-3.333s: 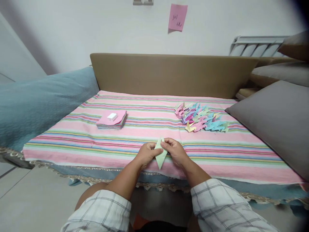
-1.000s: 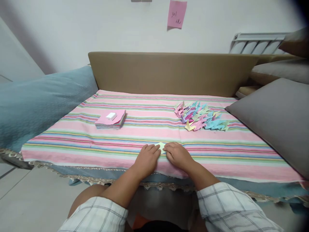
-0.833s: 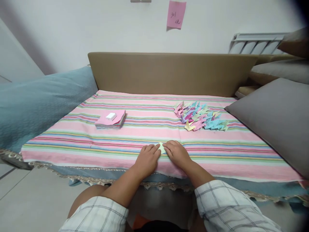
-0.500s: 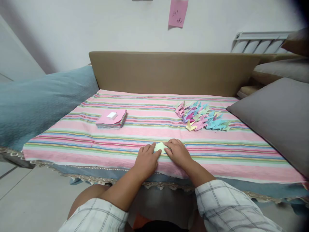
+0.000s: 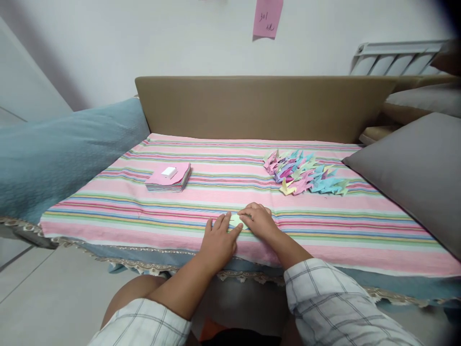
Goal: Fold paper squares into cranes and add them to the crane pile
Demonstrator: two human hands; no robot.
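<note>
A small piece of pale green folded paper (image 5: 236,220) lies flat on the striped cloth between my two hands. My left hand (image 5: 219,240) rests at its left side with fingers spread, the thumb and a fingertip touching the paper. My right hand (image 5: 260,222) has its fingers drawn together at the paper's right edge and covers part of it. Farther off to the right is a cluster of folded paper cranes (image 5: 306,174) in pink, blue, green, purple and yellow. A stack of coloured paper (image 5: 168,181) sits to the left, with a white block (image 5: 169,172) on top.
The striped cloth (image 5: 223,190) covers the seat, in front of a brown backrest (image 5: 262,108). A grey cushion (image 5: 418,168) leans in from the right, and a blue covered armrest (image 5: 82,139) bounds the left. A pink note (image 5: 267,19) hangs on the wall.
My right hand has shifted slightly left over the green paper, its fingers now closer together and hiding more of it. My left hand stays nearly in place. The view has moved slightly.
</note>
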